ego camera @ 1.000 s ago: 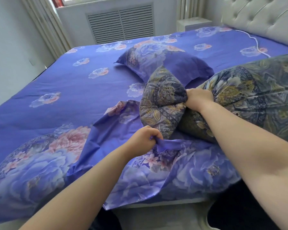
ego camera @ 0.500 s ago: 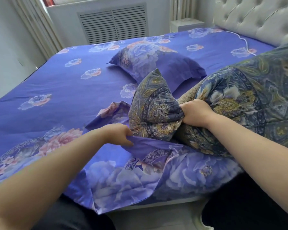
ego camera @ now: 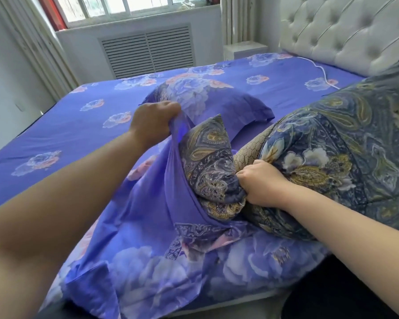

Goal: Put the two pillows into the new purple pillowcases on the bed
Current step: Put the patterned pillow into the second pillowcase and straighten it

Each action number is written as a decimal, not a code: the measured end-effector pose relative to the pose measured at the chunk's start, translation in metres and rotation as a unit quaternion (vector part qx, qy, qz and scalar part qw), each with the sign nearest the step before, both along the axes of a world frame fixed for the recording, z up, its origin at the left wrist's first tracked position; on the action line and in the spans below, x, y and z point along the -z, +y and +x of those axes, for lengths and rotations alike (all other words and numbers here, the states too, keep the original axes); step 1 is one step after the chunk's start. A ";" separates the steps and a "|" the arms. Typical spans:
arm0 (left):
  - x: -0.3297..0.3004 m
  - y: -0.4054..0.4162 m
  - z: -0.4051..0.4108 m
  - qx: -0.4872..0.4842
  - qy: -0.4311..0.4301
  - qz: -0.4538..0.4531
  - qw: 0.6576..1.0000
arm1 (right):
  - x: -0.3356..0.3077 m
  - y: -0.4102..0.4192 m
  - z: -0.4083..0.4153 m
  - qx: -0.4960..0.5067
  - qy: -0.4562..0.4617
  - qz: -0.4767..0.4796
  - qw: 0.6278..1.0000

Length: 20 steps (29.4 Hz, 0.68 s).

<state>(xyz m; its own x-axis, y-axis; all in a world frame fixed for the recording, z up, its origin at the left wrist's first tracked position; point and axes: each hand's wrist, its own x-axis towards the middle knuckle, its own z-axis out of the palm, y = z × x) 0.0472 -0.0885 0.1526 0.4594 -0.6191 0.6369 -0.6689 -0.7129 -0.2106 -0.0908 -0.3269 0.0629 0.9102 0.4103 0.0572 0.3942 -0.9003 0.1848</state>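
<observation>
On the near edge of the bed, the soft paisley-patterned blue-and-gold pillow [ego camera: 320, 157] lies right, its bunched corner gripped by the right hand [ego camera: 260, 183]. The left hand [ego camera: 153, 122] pinches the thin purple floral pillowcase [ego camera: 161, 226], lifting its opening edge beside that corner.

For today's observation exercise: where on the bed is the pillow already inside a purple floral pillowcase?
In the head view, the purple floral cased pillow lies mid-bed, just beyond the left hand and the dark paisley pillow, toward the window.
</observation>
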 end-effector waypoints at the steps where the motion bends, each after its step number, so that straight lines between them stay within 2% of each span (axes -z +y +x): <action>1: -0.005 -0.012 -0.006 0.041 0.060 -0.070 0.995 | -0.002 0.005 0.000 -0.013 0.000 -0.015 1.000; 3: -0.007 -0.043 -0.017 0.135 0.189 -0.174 0.957 | -0.002 0.019 0.000 -0.077 -0.038 -0.044 0.995; 4: -0.003 -0.058 -0.019 0.176 0.256 -0.226 0.923 | -0.005 0.027 -0.003 -0.105 -0.040 -0.051 0.992; 6: 0.007 -0.078 -0.021 0.210 0.408 -0.350 0.816 | -0.003 0.034 -0.006 -0.136 -0.005 -0.064 0.989; 7: 0.015 -0.081 -0.017 0.206 0.439 -0.381 0.787 | 0.000 0.032 -0.008 -0.133 0.005 -0.067 0.989; 8: 0.022 -0.077 -0.009 0.191 0.427 -0.390 0.793 | 0.000 0.029 -0.010 -0.119 0.008 -0.061 0.991; 10: 0.030 -0.061 0.005 0.136 0.345 -0.332 0.867 | -0.003 0.021 -0.009 -0.073 0.020 -0.027 0.997; 11: 0.032 -0.051 0.013 0.118 0.320 -0.292 0.893 | -0.003 0.019 -0.006 -0.057 0.027 -0.001 0.998; 13: 0.032 -0.038 0.024 0.080 0.311 -0.212 0.923 | -0.006 0.022 -0.003 -0.052 0.036 0.019 0.998; 15: 0.031 -0.025 0.034 -0.005 0.302 -0.128 0.945 | -0.010 0.030 -0.001 -0.053 0.053 -0.021 0.997; 17: 0.028 -0.021 0.035 -0.057 0.322 -0.146 0.934 | -0.017 0.035 -0.001 -0.075 0.070 -0.044 0.994; 18: 0.023 -0.022 0.033 -0.063 0.337 -0.205 0.917 | -0.024 0.038 -0.001 -0.084 0.085 -0.047 0.992; 20: 0.007 -0.039 0.020 -0.019 0.379 -0.364 0.851 | -0.038 0.045 0.001 -0.079 0.111 -0.072 0.988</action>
<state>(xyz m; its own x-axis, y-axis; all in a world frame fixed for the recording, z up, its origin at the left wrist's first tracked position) 0.0671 -0.1277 0.1451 0.9197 -0.1622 0.3576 -0.3894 -0.4941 0.7773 -0.0897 -0.2820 0.1010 0.8183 0.5370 -0.2050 0.5721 -0.7956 0.1993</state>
